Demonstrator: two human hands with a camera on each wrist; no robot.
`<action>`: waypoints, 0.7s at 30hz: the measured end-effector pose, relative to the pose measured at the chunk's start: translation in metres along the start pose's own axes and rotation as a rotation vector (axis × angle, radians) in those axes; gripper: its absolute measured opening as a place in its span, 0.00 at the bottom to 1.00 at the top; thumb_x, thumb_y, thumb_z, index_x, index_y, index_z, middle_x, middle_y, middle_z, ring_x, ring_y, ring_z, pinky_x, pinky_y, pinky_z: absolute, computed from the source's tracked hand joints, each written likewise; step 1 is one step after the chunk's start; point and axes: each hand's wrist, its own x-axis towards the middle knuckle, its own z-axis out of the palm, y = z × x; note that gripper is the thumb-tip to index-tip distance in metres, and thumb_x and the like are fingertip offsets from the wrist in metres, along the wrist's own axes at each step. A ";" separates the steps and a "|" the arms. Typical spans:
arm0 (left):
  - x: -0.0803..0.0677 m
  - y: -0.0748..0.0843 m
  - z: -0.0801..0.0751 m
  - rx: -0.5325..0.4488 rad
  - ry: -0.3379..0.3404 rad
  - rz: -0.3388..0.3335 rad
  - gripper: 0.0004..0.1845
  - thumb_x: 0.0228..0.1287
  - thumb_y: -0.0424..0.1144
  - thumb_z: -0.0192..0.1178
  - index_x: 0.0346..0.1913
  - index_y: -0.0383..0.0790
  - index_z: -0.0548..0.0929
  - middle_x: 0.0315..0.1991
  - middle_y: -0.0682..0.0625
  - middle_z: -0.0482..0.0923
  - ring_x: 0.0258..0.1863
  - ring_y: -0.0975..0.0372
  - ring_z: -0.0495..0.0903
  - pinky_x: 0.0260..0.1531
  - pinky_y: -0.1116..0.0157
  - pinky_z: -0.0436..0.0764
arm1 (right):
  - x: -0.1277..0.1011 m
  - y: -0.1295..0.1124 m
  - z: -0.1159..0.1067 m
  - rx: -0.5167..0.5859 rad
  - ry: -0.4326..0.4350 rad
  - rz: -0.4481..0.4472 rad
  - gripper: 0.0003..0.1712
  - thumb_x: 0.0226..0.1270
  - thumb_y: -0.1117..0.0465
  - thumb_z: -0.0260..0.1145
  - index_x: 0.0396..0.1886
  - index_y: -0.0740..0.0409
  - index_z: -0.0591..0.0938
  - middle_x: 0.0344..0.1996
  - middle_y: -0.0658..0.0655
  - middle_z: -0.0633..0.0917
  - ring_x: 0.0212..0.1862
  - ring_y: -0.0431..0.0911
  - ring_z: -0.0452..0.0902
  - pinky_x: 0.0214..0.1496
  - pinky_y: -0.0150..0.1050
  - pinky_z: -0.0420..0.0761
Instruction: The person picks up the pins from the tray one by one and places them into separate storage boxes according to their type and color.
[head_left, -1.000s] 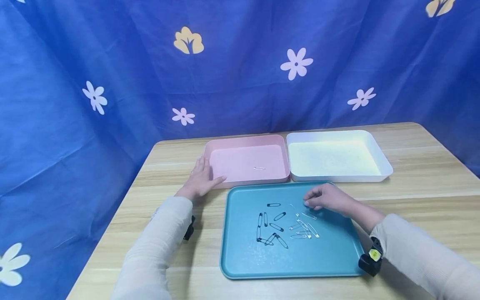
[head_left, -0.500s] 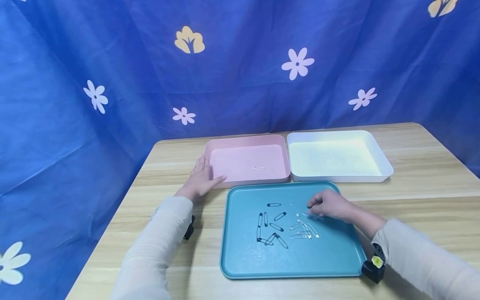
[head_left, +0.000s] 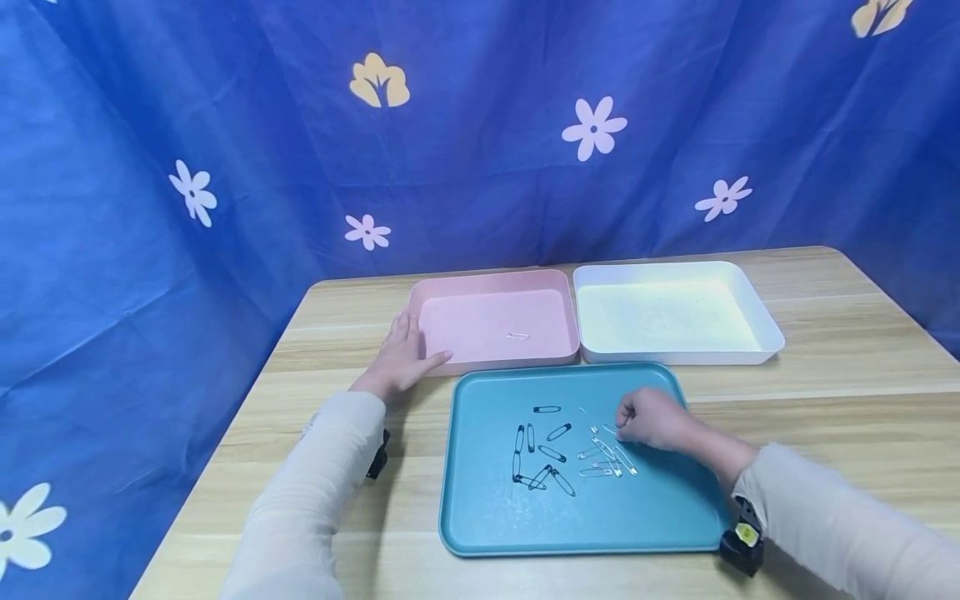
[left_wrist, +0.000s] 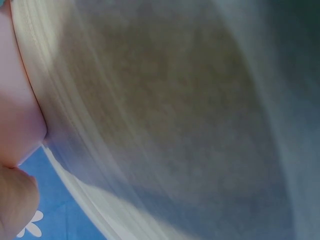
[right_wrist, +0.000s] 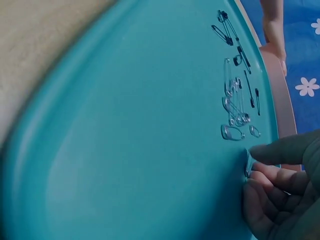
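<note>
My left hand (head_left: 401,358) rests with fingers extended against the left end of the pink tray (head_left: 480,308), thumb along its near side. One silver safety pin (head_left: 517,337) lies inside that tray. Over the right part of the teal tray (head_left: 600,525), my right hand (head_left: 652,417) has its fingers curled. In the right wrist view, thumb and fingertip pinch a silver safety pin (right_wrist: 249,164), standing close over the tray; the hand partly hides it. Left of this hand lies a loose cluster of silver safety pins (head_left: 615,461). Several black safety pins (head_left: 559,432) are scattered farther left.
A white tray (head_left: 667,321) stands right of the pink one, both behind the teal tray on a wooden table (head_left: 840,367). A blue flowered curtain (head_left: 480,183) hangs behind the table. The left wrist view is mostly blurred sleeve (left_wrist: 165,100).
My right hand has come slightly nearer and now covers most of the silver safety pin that lay beside its fingertips, pinching it. The left hand and the trays have stayed in place.
</note>
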 end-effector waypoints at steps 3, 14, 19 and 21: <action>0.000 0.001 0.000 -0.002 0.001 0.003 0.55 0.52 0.70 0.38 0.63 0.24 0.36 0.64 0.33 0.27 0.63 0.46 0.29 0.60 0.52 0.40 | 0.000 0.000 0.001 -0.015 0.006 -0.005 0.05 0.44 0.72 0.61 0.16 0.61 0.75 0.14 0.50 0.72 0.19 0.42 0.67 0.20 0.33 0.68; 0.000 0.001 0.001 -0.012 0.000 0.006 0.54 0.53 0.68 0.40 0.63 0.24 0.36 0.64 0.33 0.27 0.62 0.46 0.29 0.59 0.50 0.39 | 0.001 0.003 0.001 -0.006 -0.013 -0.035 0.09 0.45 0.71 0.60 0.12 0.59 0.74 0.10 0.48 0.70 0.16 0.40 0.65 0.18 0.32 0.65; -0.001 0.001 0.000 -0.027 -0.004 -0.003 0.53 0.53 0.67 0.41 0.63 0.25 0.35 0.64 0.34 0.27 0.63 0.47 0.28 0.59 0.51 0.38 | 0.001 0.003 0.000 0.024 -0.027 -0.022 0.08 0.46 0.71 0.59 0.13 0.59 0.74 0.11 0.49 0.70 0.17 0.41 0.66 0.18 0.32 0.65; -0.001 0.001 0.000 -0.029 -0.003 -0.006 0.53 0.53 0.67 0.41 0.63 0.26 0.35 0.64 0.34 0.27 0.63 0.47 0.29 0.59 0.51 0.38 | 0.002 0.003 0.000 0.048 -0.033 -0.012 0.07 0.47 0.71 0.59 0.14 0.60 0.74 0.11 0.49 0.70 0.18 0.41 0.66 0.19 0.33 0.66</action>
